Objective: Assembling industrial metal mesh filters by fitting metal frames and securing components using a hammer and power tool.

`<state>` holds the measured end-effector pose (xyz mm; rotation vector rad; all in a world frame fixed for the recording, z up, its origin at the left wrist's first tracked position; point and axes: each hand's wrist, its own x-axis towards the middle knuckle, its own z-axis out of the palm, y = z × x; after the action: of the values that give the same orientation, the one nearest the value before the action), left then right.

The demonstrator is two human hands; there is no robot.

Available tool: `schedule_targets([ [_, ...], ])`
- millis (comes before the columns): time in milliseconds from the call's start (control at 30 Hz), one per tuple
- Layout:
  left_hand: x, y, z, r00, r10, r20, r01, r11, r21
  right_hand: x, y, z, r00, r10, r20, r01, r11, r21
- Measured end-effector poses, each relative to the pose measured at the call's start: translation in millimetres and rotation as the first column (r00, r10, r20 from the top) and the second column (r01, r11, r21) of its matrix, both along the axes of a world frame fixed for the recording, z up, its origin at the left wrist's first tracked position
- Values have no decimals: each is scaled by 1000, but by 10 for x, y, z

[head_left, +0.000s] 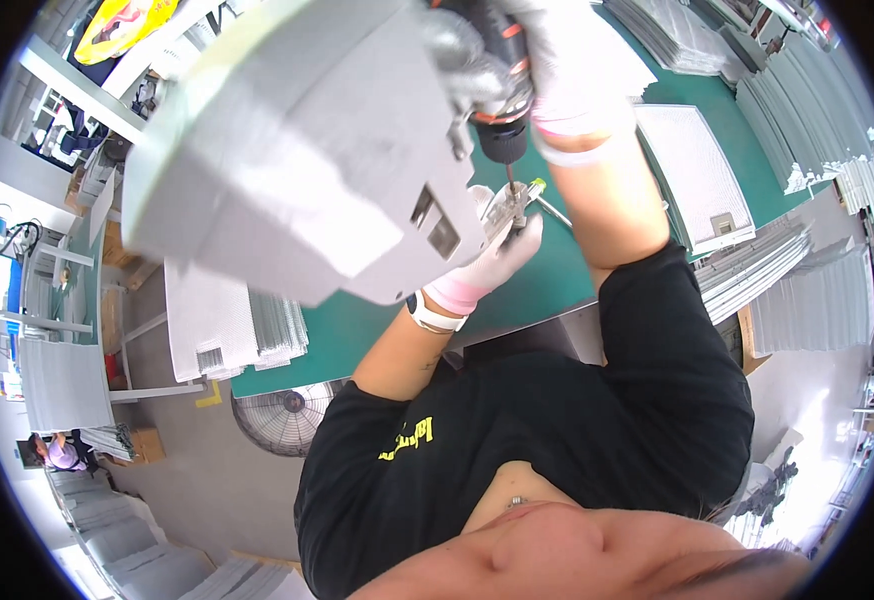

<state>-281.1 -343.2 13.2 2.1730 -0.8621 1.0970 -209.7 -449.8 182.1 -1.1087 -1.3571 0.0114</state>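
A large pale grey sheet-metal housing (297, 180) with rectangular cut-outs looms close and blurred across the upper left, hiding part of the table. My right hand (560, 75), in a white glove with a pink cuff, is closed on a black and orange cordless drill (502, 95). The drill points down, and its thin bit meets a small metal fitting (507, 212) beside the housing's right edge. My left hand (492, 262), gloved the same way, has its fingers closed around that fitting. Some of its fingers are hidden behind the housing and the fitting.
Below lies a green-topped table (357, 335). White perforated panels (212, 325) are stacked at its left, and another panel (697, 175) lies at the right. More stacks of panels (807, 110) stand farther right. A floor fan (282, 415) is near the table's front left.
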Motion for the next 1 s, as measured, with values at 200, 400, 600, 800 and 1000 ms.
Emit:
schedule_targets([
  [200,-61,19,-34,997,76,18,-77,995,62,-14,113,-171,814,412,-408,-398,909,124],
  [400,-17,57,-142,985,123,-119,-111,988,109,-316,121,-181,863,181,-472,-163,983,79],
  [600,-146,41,-4,984,93,-154,-78,992,102,-271,94,-305,882,228,-413,-190,973,133],
  [800,-216,-21,-120,999,-21,39,23,999,-41,-261,-70,-334,852,269,-449,-215,962,169],
  [1000,-467,112,-65,994,102,26,-103,994,23,-396,-240,311,838,-220,-499,459,778,429],
])
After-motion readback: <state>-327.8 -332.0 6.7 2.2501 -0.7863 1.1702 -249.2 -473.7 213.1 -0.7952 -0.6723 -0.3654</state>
